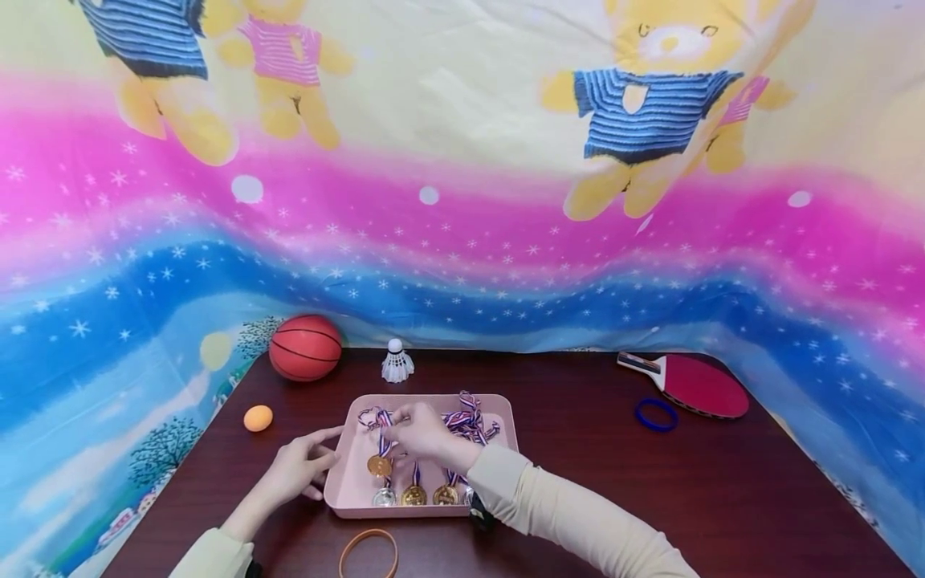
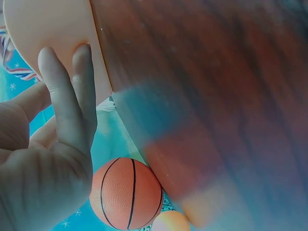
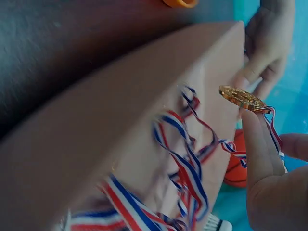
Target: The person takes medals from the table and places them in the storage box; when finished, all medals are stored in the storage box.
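Note:
A pink tray [image 1: 350, 482] holds several medals on red, white and blue ribbons. My right hand [image 1: 422, 437] is over its left half, pinching the ribbon [image 1: 384, 441] of a gold medal [image 1: 379, 466]. In the right wrist view that medal [image 3: 243, 97] is raised beside my fingers, ribbon trailing down from it. A silver medal [image 1: 385, 497] and two more gold medals, one being this gold medal [image 1: 413, 495], lie along the tray's near side. My left hand [image 1: 292, 470] rests at the tray's left side, its extended fingertips against the wall in the left wrist view.
Behind the tray are a small basketball [image 1: 305, 348] and a shuttlecock [image 1: 397, 363]. An orange ball [image 1: 258, 418] sits to the left. A red paddle [image 1: 704, 387] and blue ring [image 1: 656, 415] lie right; an orange ring [image 1: 369, 533] lies in front. Patterned cloth [image 1: 462, 241] surrounds the table.

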Demonstrator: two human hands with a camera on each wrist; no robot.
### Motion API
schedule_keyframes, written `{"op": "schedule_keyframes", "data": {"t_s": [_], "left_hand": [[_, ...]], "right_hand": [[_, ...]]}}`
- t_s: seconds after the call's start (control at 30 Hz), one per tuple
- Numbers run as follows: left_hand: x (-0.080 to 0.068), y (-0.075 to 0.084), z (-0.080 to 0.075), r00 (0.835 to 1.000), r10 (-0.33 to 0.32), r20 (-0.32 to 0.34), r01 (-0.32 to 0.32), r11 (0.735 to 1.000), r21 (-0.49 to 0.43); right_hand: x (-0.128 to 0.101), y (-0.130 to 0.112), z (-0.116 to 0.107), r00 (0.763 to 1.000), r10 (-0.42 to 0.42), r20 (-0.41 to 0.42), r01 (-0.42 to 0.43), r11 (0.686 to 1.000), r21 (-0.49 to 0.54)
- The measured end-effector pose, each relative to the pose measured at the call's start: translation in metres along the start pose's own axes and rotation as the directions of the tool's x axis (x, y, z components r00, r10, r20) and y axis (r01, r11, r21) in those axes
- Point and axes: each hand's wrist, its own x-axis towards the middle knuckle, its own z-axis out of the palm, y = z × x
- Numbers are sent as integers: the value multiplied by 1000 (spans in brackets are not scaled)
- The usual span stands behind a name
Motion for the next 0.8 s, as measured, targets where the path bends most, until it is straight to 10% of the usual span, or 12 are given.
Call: {"op": "schedule_keyframes", "data": {"t_s": [0.27, 0.8], "left_hand": [[0, 0, 1, 1000, 3, -6, -3, 1000, -5], [1, -2, 2, 1000, 4, -4, -4, 1000, -3]], "right_hand": [[-10, 11, 11, 998, -43, -55, 37, 994, -106], [-17, 28, 33, 993, 92, 67, -103, 978, 184]]}}
